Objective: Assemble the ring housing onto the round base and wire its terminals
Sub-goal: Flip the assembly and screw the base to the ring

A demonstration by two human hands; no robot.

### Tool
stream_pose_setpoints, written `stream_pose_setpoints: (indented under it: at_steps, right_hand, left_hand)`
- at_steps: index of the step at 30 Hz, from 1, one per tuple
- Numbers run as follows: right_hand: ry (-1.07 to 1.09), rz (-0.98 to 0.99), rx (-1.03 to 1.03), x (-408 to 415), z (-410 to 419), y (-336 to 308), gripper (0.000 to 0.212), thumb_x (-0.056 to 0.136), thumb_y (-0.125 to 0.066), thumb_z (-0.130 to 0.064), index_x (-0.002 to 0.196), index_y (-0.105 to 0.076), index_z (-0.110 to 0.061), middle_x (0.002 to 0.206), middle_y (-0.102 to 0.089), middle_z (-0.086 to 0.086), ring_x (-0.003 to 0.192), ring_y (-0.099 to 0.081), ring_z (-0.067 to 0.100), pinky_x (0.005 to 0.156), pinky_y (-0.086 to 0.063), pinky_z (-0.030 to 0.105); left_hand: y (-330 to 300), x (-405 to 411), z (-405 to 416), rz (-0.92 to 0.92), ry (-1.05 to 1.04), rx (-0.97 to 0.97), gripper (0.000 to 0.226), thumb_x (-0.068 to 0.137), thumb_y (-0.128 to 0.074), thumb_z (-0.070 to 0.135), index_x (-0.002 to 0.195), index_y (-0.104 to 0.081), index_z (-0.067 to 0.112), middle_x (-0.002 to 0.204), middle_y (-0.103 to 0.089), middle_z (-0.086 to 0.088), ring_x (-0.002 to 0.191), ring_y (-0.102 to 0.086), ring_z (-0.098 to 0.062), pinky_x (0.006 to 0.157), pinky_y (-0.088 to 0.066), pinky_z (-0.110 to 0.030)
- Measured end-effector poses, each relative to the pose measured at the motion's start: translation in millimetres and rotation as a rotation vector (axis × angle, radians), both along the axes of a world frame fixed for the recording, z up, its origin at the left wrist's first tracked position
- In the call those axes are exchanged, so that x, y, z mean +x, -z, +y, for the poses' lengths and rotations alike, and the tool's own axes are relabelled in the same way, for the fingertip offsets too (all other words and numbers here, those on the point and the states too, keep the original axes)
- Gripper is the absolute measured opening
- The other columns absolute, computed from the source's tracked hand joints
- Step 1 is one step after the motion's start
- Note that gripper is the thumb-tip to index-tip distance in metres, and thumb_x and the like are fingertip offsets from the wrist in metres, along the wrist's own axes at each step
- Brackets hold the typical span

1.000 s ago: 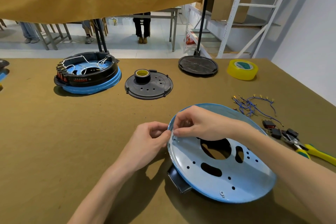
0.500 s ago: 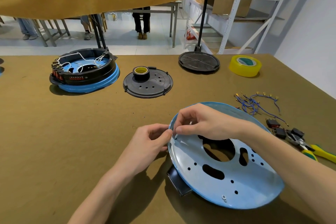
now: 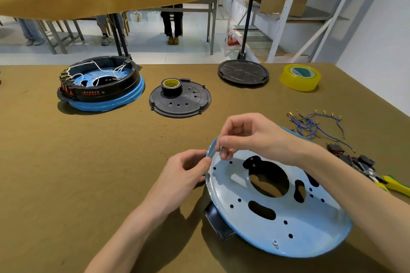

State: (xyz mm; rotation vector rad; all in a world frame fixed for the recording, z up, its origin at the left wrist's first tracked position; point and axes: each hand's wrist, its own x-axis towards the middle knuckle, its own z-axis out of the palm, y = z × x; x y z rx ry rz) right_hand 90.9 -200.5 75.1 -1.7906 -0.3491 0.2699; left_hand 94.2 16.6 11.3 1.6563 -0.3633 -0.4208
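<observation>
While the round base (image 3: 277,213) lies tilted on the desk (image 3: 88,173), its pale blue face turned up and its far-left rim raised, the left hand (image 3: 184,175) pinches that rim between thumb and fingers. Just beside it, the right hand (image 3: 248,135) is closed on a small silvery part (image 3: 221,149), too small to name, held over the rim. The base is a disc with one big round opening, several oblong slots and many small holes; a screw (image 3: 275,242) sits near its closest edge. Under the base, below the left hand, a black block (image 3: 216,220) sticks out, mostly hidden by the disc. The right forearm covers part of the base's far side.

Well beyond the left hand stands a finished unit (image 3: 99,86): a black ring housing on a blue base, white wires looped inside. Between it and the right hand lies a black perforated plate (image 3: 179,99) carrying a roll of dark tape (image 3: 171,86). Off to the right of the right hand are blue leads (image 3: 315,124), small black parts (image 3: 346,153) and yellow-handled pliers (image 3: 390,184), cut off by the frame edge
</observation>
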Motion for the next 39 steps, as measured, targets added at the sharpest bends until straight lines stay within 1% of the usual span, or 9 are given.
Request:
stream_pose_setpoints:
  at_steps: [4,8,11,16,19,23,28,32,39]
  right_hand:
    - [0.067,0.022,-0.001,9,-3,-2,0.016,0.094,-0.069,-0.001,0.109,-0.067,0.006,0.100,-0.076,0.021,0.089,-0.076,0.031,0.085,-0.061,0.033]
    - [0.096,-0.048,-0.123,19,4,5,0.013,0.090,-0.074,0.002,0.103,-0.072,0.004,0.085,-0.078,0.015,0.072,-0.074,0.025,0.070,-0.060,0.028]
    - [0.172,-0.172,-0.165,19,6,17,0.006,0.092,-0.073,-0.002,0.093,-0.075,-0.007,0.072,-0.074,0.003,0.062,-0.067,0.014,0.063,-0.054,0.024]
    - [0.263,-0.351,-0.336,13,-2,29,0.013,0.093,-0.071,-0.006,0.099,-0.074,-0.018,0.080,-0.071,-0.011,0.074,-0.064,0.008,0.068,-0.045,0.013]
    - [0.241,-0.565,-0.596,9,-1,32,0.016,0.093,-0.066,-0.004,0.103,-0.074,-0.014,0.086,-0.064,-0.011,0.083,-0.058,0.013,0.079,-0.044,0.027]
    - [0.315,-0.842,-0.785,13,-1,31,0.014,0.093,-0.064,-0.001,0.099,-0.075,-0.008,0.086,-0.062,0.003,0.099,-0.062,0.027,0.092,-0.043,0.037]
    - [0.214,-0.579,-0.712,14,-1,37,0.023,0.099,-0.055,-0.002,0.110,-0.075,-0.010,0.085,-0.043,-0.002,0.075,-0.049,0.024,0.069,-0.042,0.036]
    - [0.210,-0.559,-0.659,15,2,31,0.024,0.094,-0.058,0.004,0.101,-0.077,-0.009,0.079,-0.039,-0.006,0.068,-0.044,0.010,0.064,-0.034,0.025]
    - [0.178,-0.521,-0.689,18,5,24,0.023,0.093,-0.061,0.003,0.099,-0.079,-0.011,0.079,-0.047,0.001,0.069,-0.047,0.013,0.064,-0.039,0.029]
  left_hand:
    - [6,-2,-8,-0.078,-0.036,-0.068,0.028,0.104,-0.056,0.024,0.128,-0.065,0.036,0.119,-0.073,0.021,0.114,-0.066,0.001,0.091,-0.053,-0.014]
    - [10,1,-18,-0.095,-0.027,-0.117,0.041,0.106,-0.046,0.045,0.140,-0.061,0.027,0.129,-0.072,0.008,0.124,-0.064,-0.013,0.106,-0.050,-0.035]
    - [15,0,-19,-0.144,0.037,-0.105,0.040,0.109,-0.036,0.038,0.133,-0.067,0.030,0.124,-0.074,0.005,0.117,-0.068,-0.015,0.100,-0.050,-0.032]
    - [21,6,-4,-0.109,0.196,-0.130,0.042,0.108,-0.039,0.012,0.142,-0.061,0.025,0.135,-0.069,0.003,0.128,-0.063,-0.016,0.100,-0.048,-0.022]
    - [19,7,0,-0.157,0.282,-0.051,0.060,0.100,-0.046,-0.016,0.147,-0.053,0.021,0.141,-0.064,0.010,0.134,-0.057,-0.009,0.103,-0.044,-0.015]
    - [15,7,-1,-0.173,0.323,-0.048,0.057,0.105,-0.051,-0.004,0.152,-0.046,0.028,0.147,-0.058,0.014,0.138,-0.052,-0.007,0.106,-0.042,-0.015]
    - [16,9,0,-0.232,0.423,0.046,0.077,0.101,-0.063,0.004,0.158,-0.029,0.042,0.152,-0.050,0.022,0.143,-0.045,-0.002,0.108,-0.037,-0.011]
    - [17,11,0,-0.222,0.433,0.081,0.082,0.098,-0.066,0.003,0.159,-0.026,0.041,0.150,-0.055,0.015,0.141,-0.049,-0.009,0.109,-0.042,-0.020]
    - [16,11,-1,-0.236,0.412,0.103,0.081,0.097,-0.066,0.002,0.159,-0.028,0.038,0.142,-0.062,0.010,0.135,-0.056,-0.017,0.105,-0.049,-0.032]
